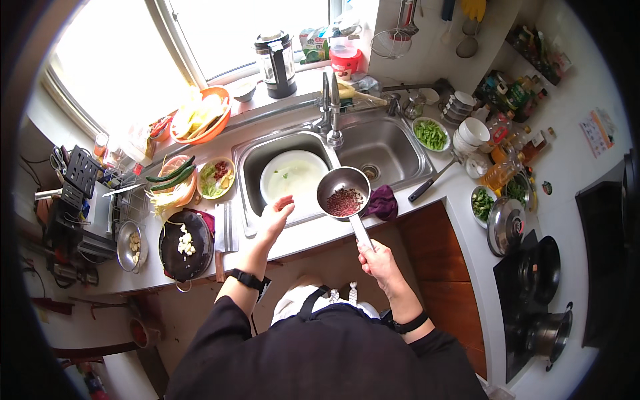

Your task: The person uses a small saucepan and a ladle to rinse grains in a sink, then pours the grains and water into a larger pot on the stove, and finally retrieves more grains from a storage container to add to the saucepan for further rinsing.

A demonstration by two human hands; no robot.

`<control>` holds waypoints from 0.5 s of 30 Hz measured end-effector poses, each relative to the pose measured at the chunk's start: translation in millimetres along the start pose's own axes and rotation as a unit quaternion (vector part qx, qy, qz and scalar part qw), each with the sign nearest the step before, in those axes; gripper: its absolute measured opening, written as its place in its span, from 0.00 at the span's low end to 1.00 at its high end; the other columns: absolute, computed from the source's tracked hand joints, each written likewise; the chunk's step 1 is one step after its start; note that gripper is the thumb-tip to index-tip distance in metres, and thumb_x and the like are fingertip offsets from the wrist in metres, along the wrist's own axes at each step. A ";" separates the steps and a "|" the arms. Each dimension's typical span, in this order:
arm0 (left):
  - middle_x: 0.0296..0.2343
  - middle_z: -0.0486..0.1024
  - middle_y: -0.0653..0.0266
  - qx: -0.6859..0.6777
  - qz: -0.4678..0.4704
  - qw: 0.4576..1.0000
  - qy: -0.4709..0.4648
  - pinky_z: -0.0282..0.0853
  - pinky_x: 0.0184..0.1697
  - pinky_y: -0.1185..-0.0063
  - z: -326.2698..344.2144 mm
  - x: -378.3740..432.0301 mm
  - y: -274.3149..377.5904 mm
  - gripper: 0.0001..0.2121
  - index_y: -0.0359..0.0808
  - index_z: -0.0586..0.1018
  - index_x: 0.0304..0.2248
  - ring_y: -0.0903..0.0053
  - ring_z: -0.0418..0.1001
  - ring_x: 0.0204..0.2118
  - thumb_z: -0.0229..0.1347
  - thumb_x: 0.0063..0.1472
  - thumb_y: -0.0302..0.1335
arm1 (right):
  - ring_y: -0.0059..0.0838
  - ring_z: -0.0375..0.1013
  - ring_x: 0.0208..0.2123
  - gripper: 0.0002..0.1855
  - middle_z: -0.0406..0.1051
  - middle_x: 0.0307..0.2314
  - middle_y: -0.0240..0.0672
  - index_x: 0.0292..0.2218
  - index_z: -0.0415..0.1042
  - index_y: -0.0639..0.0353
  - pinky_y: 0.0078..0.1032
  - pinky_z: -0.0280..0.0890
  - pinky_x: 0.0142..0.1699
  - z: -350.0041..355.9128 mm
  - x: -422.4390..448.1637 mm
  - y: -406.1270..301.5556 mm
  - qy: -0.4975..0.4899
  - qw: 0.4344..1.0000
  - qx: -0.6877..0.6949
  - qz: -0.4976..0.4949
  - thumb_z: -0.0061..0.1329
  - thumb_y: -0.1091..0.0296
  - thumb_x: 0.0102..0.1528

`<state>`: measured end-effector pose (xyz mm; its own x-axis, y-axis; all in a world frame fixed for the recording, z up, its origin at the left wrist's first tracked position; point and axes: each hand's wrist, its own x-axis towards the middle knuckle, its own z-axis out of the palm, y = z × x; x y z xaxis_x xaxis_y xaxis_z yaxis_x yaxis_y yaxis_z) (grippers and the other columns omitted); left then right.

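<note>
My right hand (378,261) is closed around the handle of a small metal saucepan (323,186), held over the front edge of the double sink (406,175). Small reddish and dark grains (345,201) lie in the pan. My left hand (276,216) is raised before the left basin, empty, fingers apart. Behind it, a white basin (280,170) with cloudy water and a bit of green sits in the sink. A purple cloth (384,202) lies on the front rim, right of the pan. Left of the sink, a cleaver (227,227) lies beside a round dark board (172,250) with chopped pale pieces on it.
The faucet (334,117) rises behind the sink. A knife (432,182) lies to its right, near plates of cut greens (431,134). Bowls of vegetables (216,187) stand left. Bottles (502,170), a pot lid (506,225) and a stove (515,300) line the right counter.
</note>
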<state>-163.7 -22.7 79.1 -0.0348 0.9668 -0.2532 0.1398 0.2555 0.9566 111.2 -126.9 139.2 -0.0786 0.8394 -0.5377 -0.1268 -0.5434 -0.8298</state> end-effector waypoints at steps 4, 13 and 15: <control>0.42 0.75 0.60 0.017 0.008 1.000 0.000 0.64 0.49 0.80 24.9 65.9 5.9 0.19 0.31 0.72 0.49 0.77 0.71 0.45 0.54 0.59 0.28 | 0.10 0.58 0.15 0.09 0.63 0.17 0.23 0.30 0.68 0.57 0.11 0.54 0.18 -12.4 30.0 -18.4 0.005 1.000 0.012 0.015 0.45 0.64 0.60; 0.50 0.68 0.52 0.176 0.166 0.970 0.036 0.65 0.52 0.75 52.4 221.8 10.8 0.19 0.37 0.73 0.50 0.66 0.70 0.49 0.52 0.59 0.32 | 0.08 0.58 0.15 0.07 0.63 0.19 0.21 0.30 0.67 0.54 0.09 0.52 0.18 1.1 99.1 -43.6 -0.005 0.999 -0.019 0.049 0.45 0.63 0.60; 0.53 0.64 0.50 0.233 0.194 0.952 0.038 0.65 0.52 0.73 58.2 244.8 13.1 0.18 0.40 0.74 0.49 0.62 0.69 0.51 0.51 0.60 0.33 | 0.08 0.58 0.15 0.07 0.63 0.19 0.21 0.30 0.67 0.54 0.09 0.52 0.18 5.7 114.9 -46.6 -0.004 0.999 -0.011 0.050 0.45 0.64 0.60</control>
<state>-112.8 217.3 21.3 0.0404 0.9901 0.1342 0.5804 -0.1326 0.8034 102.4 -5.1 116.9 -0.0970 0.7805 -0.6176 -0.0955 -0.6250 -0.7748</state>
